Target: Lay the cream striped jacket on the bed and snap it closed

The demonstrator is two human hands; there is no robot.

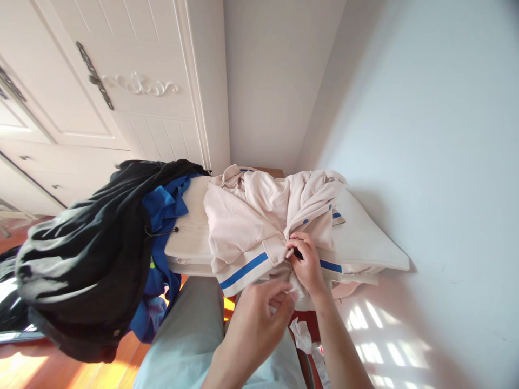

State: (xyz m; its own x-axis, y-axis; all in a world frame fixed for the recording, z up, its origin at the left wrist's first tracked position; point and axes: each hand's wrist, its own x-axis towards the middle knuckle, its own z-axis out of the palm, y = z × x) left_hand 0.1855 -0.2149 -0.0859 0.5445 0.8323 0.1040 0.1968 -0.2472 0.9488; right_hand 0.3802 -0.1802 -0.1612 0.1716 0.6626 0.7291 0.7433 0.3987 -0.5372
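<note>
A pale pink jacket (243, 221) with blue-striped ribbed trim and blue-backed snaps lies spread and rumpled in front of me. My right hand (307, 265) pinches its front edge near the lower hem, with the fingertips closed on the cloth. Closer to me, my left hand (263, 310) is raised over my lap, just below the hem. Its fingers are curled in toward the thumb and slightly blurred. Whether anything small sits between them I cannot make out.
Under the jacket is a cream padded surface (365, 237). A black garment (93, 254) and a blue one (164, 205) hang over its left side. A white wardrobe (154, 124) stands behind left; a pale wall (438, 162) rises at right. Crumpled tissue (301, 335) is below.
</note>
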